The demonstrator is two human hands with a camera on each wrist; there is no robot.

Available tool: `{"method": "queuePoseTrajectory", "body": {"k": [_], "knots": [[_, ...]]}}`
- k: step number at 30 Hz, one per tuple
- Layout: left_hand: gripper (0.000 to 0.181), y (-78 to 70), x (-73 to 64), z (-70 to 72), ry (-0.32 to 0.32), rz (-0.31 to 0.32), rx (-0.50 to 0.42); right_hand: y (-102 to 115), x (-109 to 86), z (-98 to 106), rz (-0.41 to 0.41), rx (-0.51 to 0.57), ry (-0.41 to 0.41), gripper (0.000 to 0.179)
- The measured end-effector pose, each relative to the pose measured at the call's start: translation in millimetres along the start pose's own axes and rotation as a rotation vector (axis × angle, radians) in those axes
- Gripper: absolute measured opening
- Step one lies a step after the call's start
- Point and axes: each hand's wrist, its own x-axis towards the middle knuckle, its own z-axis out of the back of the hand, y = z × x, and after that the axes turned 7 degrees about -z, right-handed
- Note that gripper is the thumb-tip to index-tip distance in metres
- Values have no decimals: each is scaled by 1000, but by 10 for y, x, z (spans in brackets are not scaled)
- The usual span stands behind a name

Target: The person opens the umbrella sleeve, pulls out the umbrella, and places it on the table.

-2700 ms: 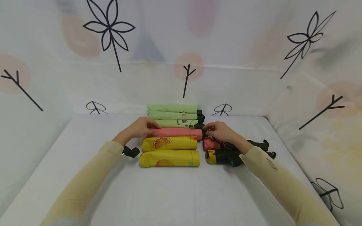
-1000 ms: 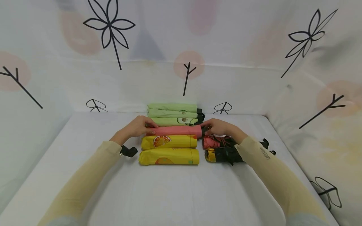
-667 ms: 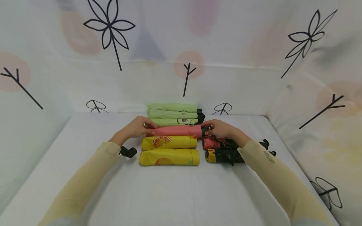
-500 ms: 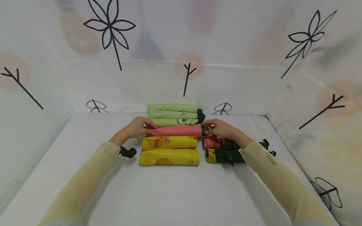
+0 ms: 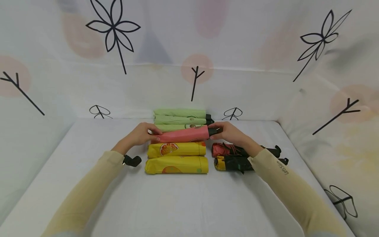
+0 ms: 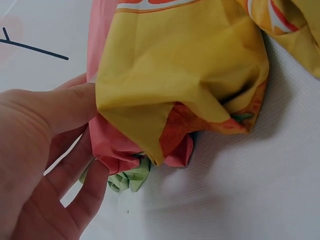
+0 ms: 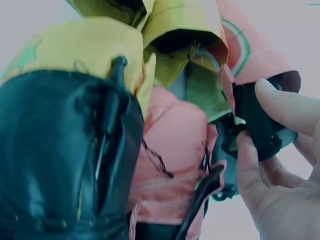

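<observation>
A pink folded umbrella [image 5: 183, 134] in its sleeve lies across the middle of the row, its right end tilted up and overlapping the nearest green umbrella in the head view. My left hand [image 5: 143, 134] grips its left end between thumb and fingers. At the other end my right hand [image 5: 229, 133] holds the short black handle [image 7: 260, 120], thumb on one side and fingers on the other. In the left wrist view, pink cloth [image 6: 115, 145] shows between my fingers and a yellow umbrella [image 6: 175, 65]. A watermelon-like print marks the pink sleeve [image 7: 250, 42] near its opening.
Two yellow sleeved umbrellas [image 5: 177, 165] lie in front of the pink one, and several green ones [image 5: 180, 113] behind it near the back wall. To the right rest a red-and-black umbrella [image 5: 222, 149] and a yellow-and-black one [image 5: 234, 163] on the white table [image 5: 165, 204].
The pink umbrella lay level earlier; its right end has risen and swung toward the green ones, my right hand rising slightly with its handle. My left hand has stayed nearly in place.
</observation>
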Motion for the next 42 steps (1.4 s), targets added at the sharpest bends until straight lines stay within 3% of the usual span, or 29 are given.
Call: {"method": "queuePoseTrajectory", "body": {"k": [12, 23, 42], "knots": [[21, 7, -46, 4, -12, 26, -43, -12, -28, -109, -22, 120, -68, 57], [20, 23, -40, -13, -11, 3, -44, -62, -72, -128, -46, 79, -136, 56], [22, 23, -61, -25, -8, 32, -26, -210, -63, -72, -34, 124, -99, 54]]}}
